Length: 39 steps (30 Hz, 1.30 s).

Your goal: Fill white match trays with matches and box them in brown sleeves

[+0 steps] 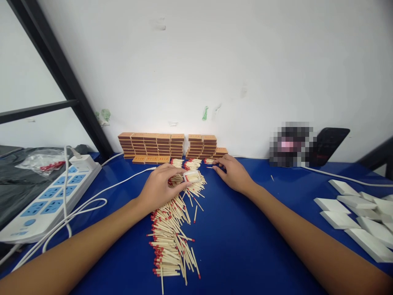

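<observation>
As left grip [160, 186] holds matchbox tray [185, 177], long axis runs left-right.

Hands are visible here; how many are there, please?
2: the left hand holds a white tray of matches; the right hand is to its right, over the blue tabletop.

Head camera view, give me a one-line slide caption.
Left hand holds a match-filled white tray amid loose red-tipped matches on a blue table; right hand near stacked matchboxes.

The hands [159, 186] and both slim forearms [98, 237] are bare.
</observation>
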Each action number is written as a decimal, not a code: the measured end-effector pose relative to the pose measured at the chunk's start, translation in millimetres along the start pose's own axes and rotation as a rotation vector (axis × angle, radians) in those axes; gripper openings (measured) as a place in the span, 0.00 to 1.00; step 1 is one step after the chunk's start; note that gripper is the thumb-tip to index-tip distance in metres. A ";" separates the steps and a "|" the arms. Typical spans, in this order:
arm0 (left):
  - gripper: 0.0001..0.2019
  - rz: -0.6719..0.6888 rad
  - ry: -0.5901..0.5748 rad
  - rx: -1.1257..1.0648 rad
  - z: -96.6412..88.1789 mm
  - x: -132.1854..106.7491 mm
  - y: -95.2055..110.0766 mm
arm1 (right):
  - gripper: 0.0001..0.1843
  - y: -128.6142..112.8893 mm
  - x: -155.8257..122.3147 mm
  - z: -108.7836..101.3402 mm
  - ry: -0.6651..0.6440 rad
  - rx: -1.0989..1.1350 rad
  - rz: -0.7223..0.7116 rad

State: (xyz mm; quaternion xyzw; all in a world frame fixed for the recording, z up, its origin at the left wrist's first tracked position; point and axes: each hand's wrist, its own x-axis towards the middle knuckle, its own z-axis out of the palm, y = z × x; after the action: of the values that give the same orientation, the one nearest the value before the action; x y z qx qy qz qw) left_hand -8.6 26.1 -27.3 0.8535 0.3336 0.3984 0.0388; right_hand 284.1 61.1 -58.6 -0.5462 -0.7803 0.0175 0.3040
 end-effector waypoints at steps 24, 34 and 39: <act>0.16 -0.024 -0.016 0.014 -0.5 -0.3 0.8 | 0.05 -51.4 -5.8 -13.4 0.001 0.117 -0.186; 0.17 0.037 -0.046 -0.079 1.1 -2.7 5.4 | 0.06 -86.8 -19.5 -9.8 0.021 0.113 -0.304; 0.16 -0.021 -0.027 -0.037 1.1 -2.4 1.7 | 0.06 -50.3 -6.4 -12.2 0.145 0.133 -0.169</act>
State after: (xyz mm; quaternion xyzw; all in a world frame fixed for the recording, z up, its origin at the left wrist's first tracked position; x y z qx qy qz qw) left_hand -8.0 23.6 -29.2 0.8543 0.3346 0.3926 0.0634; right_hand 249.2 31.6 -33.5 -0.4571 -0.7966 0.0039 0.3956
